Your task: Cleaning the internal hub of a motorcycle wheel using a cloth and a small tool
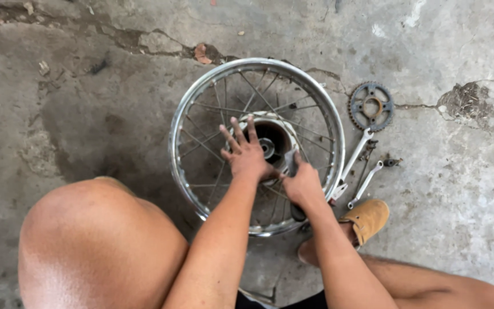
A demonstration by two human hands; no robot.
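So far I see one bare spoked wheel (256,146) lying flat at frame centre, tyre and sprocket already off, my left hand (247,153) spread open on its hub (271,143), my right hand (302,184) gripping a dark tool (291,162), with one sprocket (371,106) and two wrenches (352,165) right of the rim.

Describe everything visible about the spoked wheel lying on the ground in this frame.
The spoked wheel lies flat on cracked concrete: a shiny, chrome-looking metal rim with no tyre, thin wire spokes crossing to a pale round hub with a dark centre. The left hand rests spread, palm down, on the hub. The right hand grips a dark tool at the hub's near right side. The rim's near edge is partly hidden by the forearms. A toothed sprocket and two wrenches lie beside it, to the right, apart from the rim.
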